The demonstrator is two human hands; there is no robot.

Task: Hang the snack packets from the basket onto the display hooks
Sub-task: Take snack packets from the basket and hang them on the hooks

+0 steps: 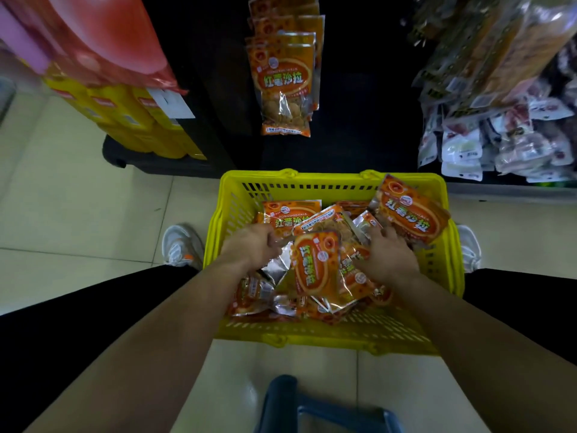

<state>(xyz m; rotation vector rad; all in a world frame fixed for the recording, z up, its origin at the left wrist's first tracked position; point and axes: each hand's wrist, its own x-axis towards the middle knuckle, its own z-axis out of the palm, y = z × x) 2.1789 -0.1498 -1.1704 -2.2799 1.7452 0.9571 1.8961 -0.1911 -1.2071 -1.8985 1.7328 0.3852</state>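
A yellow plastic basket (331, 179) stands on the floor between my feet, holding several orange snack packets (315, 267). One packet (410, 212) leans on the basket's far right corner. My left hand (249, 246) reaches into the basket's left side, its fingers curled at the edge of a packet. My right hand (385, 253) lies on the packets at the right with fingers spread. Above the basket, several matching packets (285, 85) hang in a column from hooks on the dark display.
Yellow boxes (131, 120) under a red and pink wrapped pack sit at the left. Hanging packets in white and dark wrappers (499, 132) fill the right rack. A blue stool (318, 407) is below me. Pale tiled floor (78, 214) surrounds the basket.
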